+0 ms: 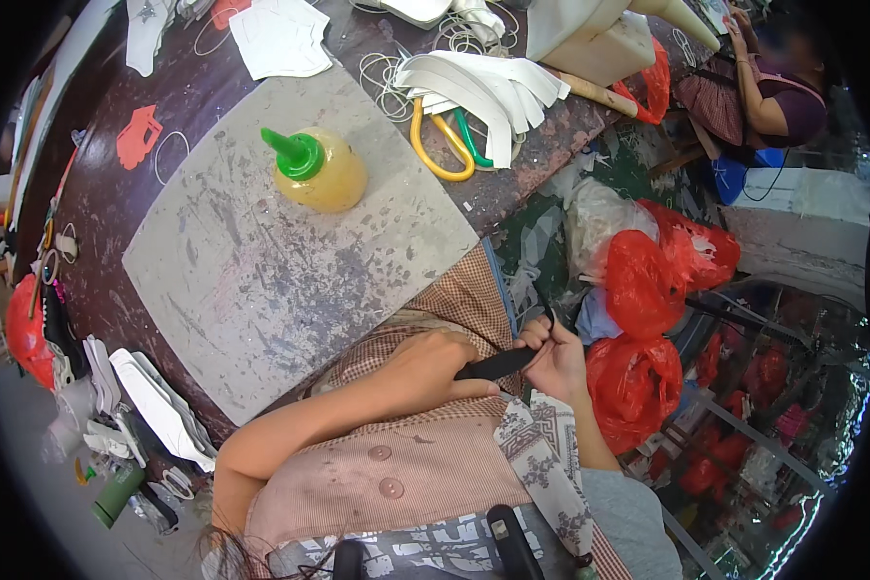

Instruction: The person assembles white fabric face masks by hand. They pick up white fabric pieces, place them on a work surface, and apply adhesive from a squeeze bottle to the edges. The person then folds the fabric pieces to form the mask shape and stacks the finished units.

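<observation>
Over my lap, a flat black strip (498, 365) stretches between my two hands. My left hand (433, 365) is closed on its wider left end, with the fingers curled under and partly hidden. The fingers of my right hand (557, 356) pinch the strip's other end, and a thin black part sticks up above them. In front of me a grey, stained board (232, 290) lies on the table. A squeeze bottle (331, 176) with a green nozzle and yellowish contents stands on this board.
White curved pieces (503, 92) lie past the board, beside yellow-handled scissors (419, 145) and a green handle (474, 143). Red plastic bags (638, 290) sit to my right. White pieces (164, 406) rest at the table's left edge. Another person (778, 101) sits at the far right.
</observation>
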### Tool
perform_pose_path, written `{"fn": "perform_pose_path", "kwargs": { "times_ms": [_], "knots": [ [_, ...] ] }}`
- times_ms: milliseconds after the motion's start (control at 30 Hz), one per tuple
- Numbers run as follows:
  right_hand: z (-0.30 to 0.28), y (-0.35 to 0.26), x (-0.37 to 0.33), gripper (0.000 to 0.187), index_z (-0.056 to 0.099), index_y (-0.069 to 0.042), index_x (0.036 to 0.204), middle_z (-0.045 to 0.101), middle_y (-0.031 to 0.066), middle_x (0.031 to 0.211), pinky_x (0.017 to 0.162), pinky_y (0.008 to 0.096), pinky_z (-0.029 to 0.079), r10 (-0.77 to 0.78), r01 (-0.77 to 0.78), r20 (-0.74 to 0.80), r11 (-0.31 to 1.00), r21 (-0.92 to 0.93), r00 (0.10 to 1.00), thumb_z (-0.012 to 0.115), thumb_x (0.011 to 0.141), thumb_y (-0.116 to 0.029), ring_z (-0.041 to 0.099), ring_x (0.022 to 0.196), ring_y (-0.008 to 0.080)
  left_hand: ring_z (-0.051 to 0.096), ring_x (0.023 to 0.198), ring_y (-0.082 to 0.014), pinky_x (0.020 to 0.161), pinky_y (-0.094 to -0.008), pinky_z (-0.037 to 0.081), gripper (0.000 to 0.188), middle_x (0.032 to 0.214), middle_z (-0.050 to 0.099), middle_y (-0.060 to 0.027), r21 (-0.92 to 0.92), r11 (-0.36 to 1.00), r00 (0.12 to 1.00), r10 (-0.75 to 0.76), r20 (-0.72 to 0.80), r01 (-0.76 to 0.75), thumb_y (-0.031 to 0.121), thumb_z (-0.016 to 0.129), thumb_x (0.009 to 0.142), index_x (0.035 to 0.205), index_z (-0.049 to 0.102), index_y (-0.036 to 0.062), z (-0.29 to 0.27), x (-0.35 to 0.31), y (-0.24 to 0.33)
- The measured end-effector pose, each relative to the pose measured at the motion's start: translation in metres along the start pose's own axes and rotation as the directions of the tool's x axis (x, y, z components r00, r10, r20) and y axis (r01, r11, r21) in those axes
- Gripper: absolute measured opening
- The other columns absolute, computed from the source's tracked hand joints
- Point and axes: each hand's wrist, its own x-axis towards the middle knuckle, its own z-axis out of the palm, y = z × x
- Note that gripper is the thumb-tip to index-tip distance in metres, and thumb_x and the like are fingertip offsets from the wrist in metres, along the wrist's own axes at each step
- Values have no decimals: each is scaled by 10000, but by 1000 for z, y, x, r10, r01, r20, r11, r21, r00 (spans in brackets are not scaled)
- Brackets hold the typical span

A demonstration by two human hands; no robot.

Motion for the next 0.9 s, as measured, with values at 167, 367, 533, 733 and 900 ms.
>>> {"fn": "perform_pose_path", "kwargs": {
  "times_ms": [167, 367, 533, 733, 900],
  "knots": [
    [14, -11, 9, 290, 436, -72, 780, 376, 25, 633, 549, 329, 281, -69, 74, -64, 994, 79, 996, 429, 1023, -231, 309, 496, 166, 649, 848, -351, 779, -410, 510, 443, 857, 669, -195, 27, 998, 997, -53, -53, 55, 383, 732, 796, 917, 709, -43, 5, -6, 1],
    [-30, -22, 25, 286, 426, -51, 791, 395, 48, 662, 555, 325, 309, 11, -5, -215, 1000, 29, 977, 450, 1018, -225, 358, 548, 171, 650, 848, -341, 778, -397, 509, 401, 888, 670, -189, -19, 1000, 989, -15, -147, 13, 332, 758, 783, 958, 707, -25, -1, -23, -12],
    [-63, -5, 6, 211, 549, 9, 1108, 579, 107, 903, 696, 327, 504, -212, -83, -309, 688, -721, 927, 573, 958, -139, 570, 797, 189, 624, 1029, -333, 881, -404, 497, 512, 1138, 637, -166, -45, 994, 926, 72, -370, -96, 294, 782, 784, 1190, 644, 14, -10, -59, -15],
    [4, -11, -28, 203, 680, 2, 1033, 659, 92, 995, 781, 295, 493, -449, 425, 571, -389, -817, 688, 642, 835, 23, 625, 866, 191, 631, 1014, -292, 900, -379, 496, 429, 1080, 670, -115, -131, 990, 828, -111, -550, 46, 110, 813, 726, 1127, 683, 34, 34, -164, -31],
    [54, 33, -3, 420, 665, -32, 1172, 673, 120, 989, 835, 331, 483, 491, 682, 515, -258, -685, 703, 764, 770, -102, 633, 887, 274, 621, 963, -301, 847, -381, 486, 354, 1019, 664, -136, -107, 978, 671, -201, -714, 179, 85, 802, 720, 1048, 689, 16, 42, -179, -18]
  ]
}}
